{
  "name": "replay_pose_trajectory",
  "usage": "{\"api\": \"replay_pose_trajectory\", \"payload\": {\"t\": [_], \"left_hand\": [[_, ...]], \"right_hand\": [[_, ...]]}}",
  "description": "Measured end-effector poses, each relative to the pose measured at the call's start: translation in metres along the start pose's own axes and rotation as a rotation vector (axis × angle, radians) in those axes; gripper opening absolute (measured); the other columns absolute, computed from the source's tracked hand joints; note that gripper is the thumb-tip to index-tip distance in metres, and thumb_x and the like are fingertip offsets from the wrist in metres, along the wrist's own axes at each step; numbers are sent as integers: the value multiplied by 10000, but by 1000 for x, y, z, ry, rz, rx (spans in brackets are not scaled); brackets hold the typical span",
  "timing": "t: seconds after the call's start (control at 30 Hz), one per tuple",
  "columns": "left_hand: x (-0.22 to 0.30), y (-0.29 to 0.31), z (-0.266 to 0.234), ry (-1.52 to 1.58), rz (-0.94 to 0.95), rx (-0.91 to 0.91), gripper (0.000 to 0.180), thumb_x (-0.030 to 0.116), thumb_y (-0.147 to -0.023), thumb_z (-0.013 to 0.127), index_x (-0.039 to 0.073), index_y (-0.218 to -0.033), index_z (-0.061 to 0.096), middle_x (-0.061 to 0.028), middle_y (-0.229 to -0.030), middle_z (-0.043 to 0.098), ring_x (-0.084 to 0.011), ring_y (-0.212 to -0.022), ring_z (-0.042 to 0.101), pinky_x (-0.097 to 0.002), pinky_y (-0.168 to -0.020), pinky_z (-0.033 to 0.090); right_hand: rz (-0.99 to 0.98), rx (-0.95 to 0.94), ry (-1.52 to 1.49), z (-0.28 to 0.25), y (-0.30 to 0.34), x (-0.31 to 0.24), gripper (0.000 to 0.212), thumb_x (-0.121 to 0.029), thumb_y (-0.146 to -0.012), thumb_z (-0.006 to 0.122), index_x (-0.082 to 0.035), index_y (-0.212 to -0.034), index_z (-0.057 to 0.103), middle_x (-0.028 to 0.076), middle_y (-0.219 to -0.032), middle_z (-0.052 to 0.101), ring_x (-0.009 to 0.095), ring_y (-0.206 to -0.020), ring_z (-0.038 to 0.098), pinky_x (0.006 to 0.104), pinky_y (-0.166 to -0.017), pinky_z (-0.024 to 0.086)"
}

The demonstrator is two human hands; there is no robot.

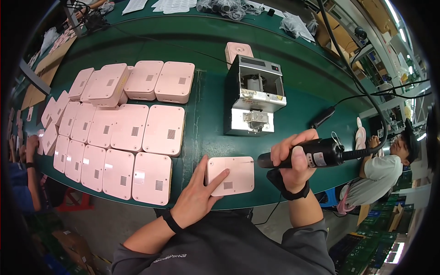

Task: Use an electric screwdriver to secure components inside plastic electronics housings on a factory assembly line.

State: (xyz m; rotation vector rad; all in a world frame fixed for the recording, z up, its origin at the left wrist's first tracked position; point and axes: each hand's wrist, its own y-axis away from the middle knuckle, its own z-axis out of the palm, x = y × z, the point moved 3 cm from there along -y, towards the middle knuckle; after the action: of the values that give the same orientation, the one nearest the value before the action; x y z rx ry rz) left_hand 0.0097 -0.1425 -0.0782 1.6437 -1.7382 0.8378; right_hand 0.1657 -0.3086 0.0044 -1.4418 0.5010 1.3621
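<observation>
The left hand [195,195] has its fingers spread on a pale pink plastic casing [240,174], one fingertip on the vented top, others along its left edge. Right of those fingers, the right hand [294,158] curls its fingers around a corded black electric screwdriver [324,153], nose by the casing's far right corner; contact is unclear. Beyond the left fingers lie rows of similar casings [126,126]; beyond both hands' fingers stands a metal screw feeder [254,98].

My left hand [195,195] rested, fingers spread, on a pink vented casing [239,176], my right hand [298,162] gripped a black corded electric screwdriver [327,153], a metal screw feeder [236,103] stood beyond, rows of matching casings [129,126] lay leftward on the green worktable [206,130]
</observation>
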Motion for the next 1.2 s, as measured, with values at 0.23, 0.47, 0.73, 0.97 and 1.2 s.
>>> {"api": "replay_pose_trajectory", "payload": {"t": [0.23,0.47,0.73,0.97,1.2], "left_hand": [[-3,-1,6,-9,-11,21,759,78,-796,762,259,-1465,452,-310,-1543,172,-496,-1345,387,-455,-1064,440],[-3,-18,14,69,-17,101,765,35,-737,800,238,-1418,517,-271,-1533,233,-405,-1057,632,-414,-901,548],[0,-24,13,110,-1,84,746,12,-771,750,243,-1431,488,-262,-1518,221,-468,-1153,569,-458,-918,552],[-3,-27,14,113,-33,65,757,-1,-762,746,254,-1427,490,-256,-1524,214,-461,-1120,591,-456,-906,560],[-4,-26,17,83,-12,92,779,-3,-748,764,255,-1431,493,-260,-1534,209,-382,-987,642,-427,-871,566]], "right_hand": [[-25,-40,8,-1,5,1,270,-204,-909,606,-58,-1024,410,93,-679,513,174,-507,480,343,-518,464],[-177,75,47,3,-57,-19,187,-160,-943,549,-51,-1055,446,89,-664,515,183,-505,501,354,-505,464],[-115,50,101,4,-70,-8,139,-125,-945,509,-43,-1047,459,91,-662,521,188,-499,510,351,-483,455],[-79,-30,-29,18,-35,-11,199,-173,-928,543,-45,-1041,441,98,-657,518,183,-491,494,341,-487,460],[-57,-18,21,20,-30,8,222,-186,-915,552,-50,-1038,427,102,-656,514,181,-490,485,342,-502,472]]}}
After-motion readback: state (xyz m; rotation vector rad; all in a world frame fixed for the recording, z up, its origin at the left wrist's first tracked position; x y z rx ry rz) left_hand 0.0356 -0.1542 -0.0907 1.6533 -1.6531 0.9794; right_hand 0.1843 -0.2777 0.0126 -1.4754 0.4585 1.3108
